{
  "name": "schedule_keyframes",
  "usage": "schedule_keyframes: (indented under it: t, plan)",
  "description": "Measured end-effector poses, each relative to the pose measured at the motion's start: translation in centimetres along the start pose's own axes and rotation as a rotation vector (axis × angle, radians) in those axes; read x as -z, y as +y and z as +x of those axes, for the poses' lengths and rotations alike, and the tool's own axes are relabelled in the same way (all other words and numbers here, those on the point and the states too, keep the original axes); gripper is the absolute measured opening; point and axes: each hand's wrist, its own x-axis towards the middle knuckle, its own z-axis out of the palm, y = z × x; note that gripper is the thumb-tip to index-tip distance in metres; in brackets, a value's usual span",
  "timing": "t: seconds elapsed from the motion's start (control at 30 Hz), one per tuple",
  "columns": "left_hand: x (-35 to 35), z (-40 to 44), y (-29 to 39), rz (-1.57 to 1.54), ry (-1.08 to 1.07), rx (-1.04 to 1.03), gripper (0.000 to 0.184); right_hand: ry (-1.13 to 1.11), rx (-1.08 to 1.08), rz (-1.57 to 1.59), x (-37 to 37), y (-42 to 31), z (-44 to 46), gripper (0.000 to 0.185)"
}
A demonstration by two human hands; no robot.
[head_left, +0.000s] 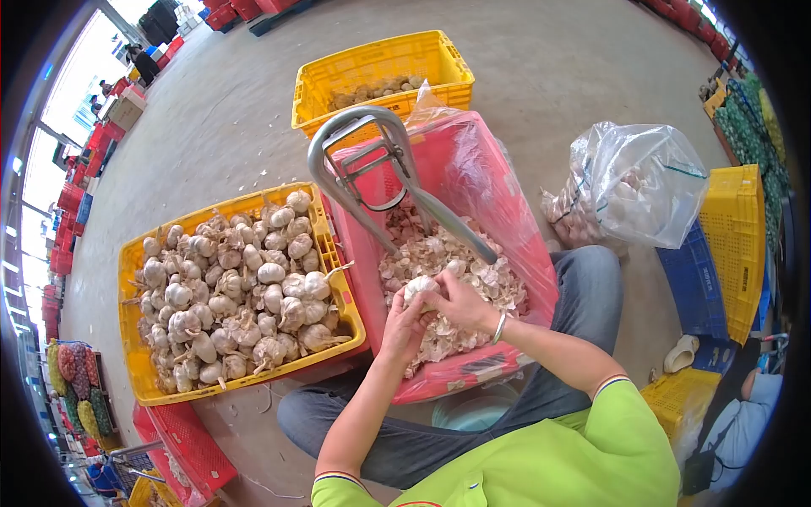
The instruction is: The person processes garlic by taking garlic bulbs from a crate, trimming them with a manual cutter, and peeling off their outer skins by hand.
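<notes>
A white garlic bulb (421, 289) is held between both hands above a pink crate (473, 144) lined with clear plastic. My left hand (407, 323) has its fingers wrapped round the bulb from the left and below. My right hand (460, 302) touches the same bulb from the right, fingers closed on it. Beneath them lies a heap of garlic skins (498, 283). A grey metal frame with a long handle (452, 226) stands over the crate. On the left, a yellow crate (245, 382) is filled with several whole garlic bulbs.
Farther off stands another yellow crate (372, 59) with brownish pieces inside. Clear bags of garlic (646, 182) lie to the right, beside blue (694, 275) and yellow crates (737, 245). A red basket (190, 448) is at lower left. Part of another person (748, 422) shows at lower right.
</notes>
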Motion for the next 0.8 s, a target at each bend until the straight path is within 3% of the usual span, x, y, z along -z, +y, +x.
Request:
schedule_keyframes:
  t: [0.33,0.43,0.53,0.63,0.73,0.8]
  plan:
    - [-0.8,-0.8,-0.1,-0.085,0.029,0.031,0.031,0.150,0.047,0.164,-0.4,1.0,-0.2,0.023]
    - [-0.7,-0.7,0.5,-0.178,-0.041,0.092,0.032,0.090,-0.023,-0.137,0.5,1.8,0.8,0.028]
    - [0.8,-0.1,0.8,-0.222,-0.060,0.088,0.034,0.113,0.296,-0.415,0.7,4.9,1.8,0.031]
    - [0.5,-0.1,1.0,-0.184,-0.028,0.041,0.035,0.024,0.052,0.132,1.2,0.8,1.4,0.034]
    - [-0.5,-0.4,0.4,-0.073,0.005,-0.001,0.037,-0.040,0.072,-0.158,0.8,-0.7,0.6,0.040]
    - [-0.8,-0.6,0.0,0.007,0.015,-0.009,0.036,-0.029,0.033,-0.137,0.7,-0.9,0.4,0.037]
